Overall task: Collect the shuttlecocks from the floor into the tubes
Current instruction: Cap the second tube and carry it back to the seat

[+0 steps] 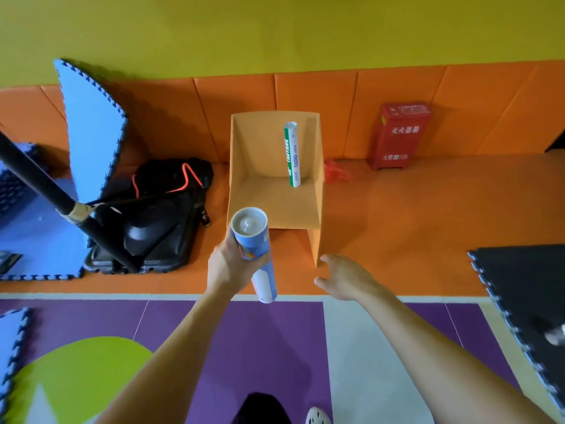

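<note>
On the floor (428, 209), a box (244, 154) holds a green tube (292, 154). The left hand (227, 267) grips a blue tube (255, 240), contents blurred; the right hand (345, 278) is relaxed.

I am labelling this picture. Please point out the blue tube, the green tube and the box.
blue tube (255, 244): head view, upper printed side.
green tube (292, 154): head view, middle of its side.
box (260, 142): head view, bare back wall.
</note>
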Motion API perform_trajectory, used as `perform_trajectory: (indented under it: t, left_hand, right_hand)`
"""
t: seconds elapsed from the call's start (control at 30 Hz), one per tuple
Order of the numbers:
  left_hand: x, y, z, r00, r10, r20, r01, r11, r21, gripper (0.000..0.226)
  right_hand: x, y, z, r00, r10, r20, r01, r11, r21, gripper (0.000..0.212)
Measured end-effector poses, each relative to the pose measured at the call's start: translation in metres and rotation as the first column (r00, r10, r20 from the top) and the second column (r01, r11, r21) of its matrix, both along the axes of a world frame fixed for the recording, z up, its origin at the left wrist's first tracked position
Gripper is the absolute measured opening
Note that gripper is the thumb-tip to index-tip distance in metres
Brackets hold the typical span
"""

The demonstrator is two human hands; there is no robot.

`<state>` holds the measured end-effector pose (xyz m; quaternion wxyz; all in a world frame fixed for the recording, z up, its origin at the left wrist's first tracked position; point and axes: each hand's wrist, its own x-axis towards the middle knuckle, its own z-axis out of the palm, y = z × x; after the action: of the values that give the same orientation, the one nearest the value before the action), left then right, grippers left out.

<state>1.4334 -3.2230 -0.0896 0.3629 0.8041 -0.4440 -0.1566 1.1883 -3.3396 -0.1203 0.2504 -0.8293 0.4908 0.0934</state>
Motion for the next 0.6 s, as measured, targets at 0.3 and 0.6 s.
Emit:
perform_trajectory:
  t: [0.3,0.6]
  left_hand:
    - [0.110,-0.193,-0.052,0.999,0.010,-0.036,-0.008,0.999,0.042,0.076]
    - [0.197,-0.390,-0.076,0.998,-0.032,-0.050,0.037,0.995,0.089,0.077]
  right_hand:
    - [0.106,-0.195,-0.043,0.999,0.010,-0.031,-0.009,1.000,0.026,0.070]
    - [0.189,-0.359,-0.065,0.999,-0.002,-0.051,0.007,0.996,0.094,0.065]
